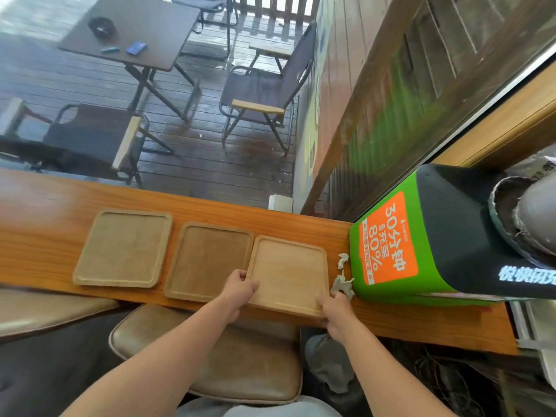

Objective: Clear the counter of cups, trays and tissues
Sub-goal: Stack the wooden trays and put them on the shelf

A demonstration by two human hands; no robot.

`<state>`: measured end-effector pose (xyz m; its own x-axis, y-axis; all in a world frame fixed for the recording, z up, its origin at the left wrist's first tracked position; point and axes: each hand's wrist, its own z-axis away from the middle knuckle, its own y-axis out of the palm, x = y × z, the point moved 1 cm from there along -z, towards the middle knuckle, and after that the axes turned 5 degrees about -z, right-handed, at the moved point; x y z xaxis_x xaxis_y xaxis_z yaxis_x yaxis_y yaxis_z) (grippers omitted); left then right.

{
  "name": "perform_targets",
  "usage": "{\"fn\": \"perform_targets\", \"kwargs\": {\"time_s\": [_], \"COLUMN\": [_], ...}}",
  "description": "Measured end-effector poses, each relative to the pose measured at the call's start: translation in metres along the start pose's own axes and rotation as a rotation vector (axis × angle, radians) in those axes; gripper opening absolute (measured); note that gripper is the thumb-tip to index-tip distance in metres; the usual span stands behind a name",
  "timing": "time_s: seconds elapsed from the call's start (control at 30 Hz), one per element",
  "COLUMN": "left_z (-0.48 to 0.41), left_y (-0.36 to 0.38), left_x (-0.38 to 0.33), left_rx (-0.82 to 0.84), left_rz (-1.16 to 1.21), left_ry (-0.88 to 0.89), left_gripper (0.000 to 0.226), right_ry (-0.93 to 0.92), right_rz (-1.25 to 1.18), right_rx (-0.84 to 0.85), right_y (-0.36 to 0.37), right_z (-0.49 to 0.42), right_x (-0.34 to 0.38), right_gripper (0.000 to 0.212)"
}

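both hands (240,285) (332,308), fingers clamped on the rightmost tray (288,272) atop the counter (45,212)

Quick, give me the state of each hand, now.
Left hand: closed on the left edge of the rightmost tray.
Right hand: closed on the same tray's near right corner.

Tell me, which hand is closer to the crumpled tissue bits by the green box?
The right hand. It grips the near right corner of the light tray, right beside the tissue bits. The left hand holds the tray's left edge, a tray's width away.
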<state>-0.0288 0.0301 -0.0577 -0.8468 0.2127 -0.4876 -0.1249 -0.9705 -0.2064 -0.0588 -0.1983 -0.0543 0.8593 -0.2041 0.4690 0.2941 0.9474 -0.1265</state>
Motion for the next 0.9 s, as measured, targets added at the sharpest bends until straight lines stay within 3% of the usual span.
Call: {"fn": "perform_targets", "kwargs": {"time_s": [0.3, 0.5, 0.7, 0.9], "left_z": [0.015, 0.016, 0.010, -0.008], "left_y": [-0.054, -0.103, -0.149, -0.174], "left_x": [-0.010, -0.004, 0.012, 0.018], "left_rx": [-0.019, -0.101, -0.116, -0.117], "left_rz": [0.046, 0.036, 0.063, 0.015], "left_ry": [0.082, 0.112, 0.107, 0.057], "left_gripper": [0.020, 0.029, 0.022, 0.034], "right_ry": [-0.067, -0.048, -0.025, 0.002], "right_rz": [0.073, 0.184, 0.220, 0.215], "right_rx": [0.082, 0.160, 0.188, 0.173], "right_y": [0.042, 0.091, 0.139, 0.165], "right_z": [0.013, 0.016, 0.022, 0.024], "right_x": [0.020, 0.026, 0.020, 0.007], "right_gripper": [0.023, 0.024, 0.021, 0.026]}}
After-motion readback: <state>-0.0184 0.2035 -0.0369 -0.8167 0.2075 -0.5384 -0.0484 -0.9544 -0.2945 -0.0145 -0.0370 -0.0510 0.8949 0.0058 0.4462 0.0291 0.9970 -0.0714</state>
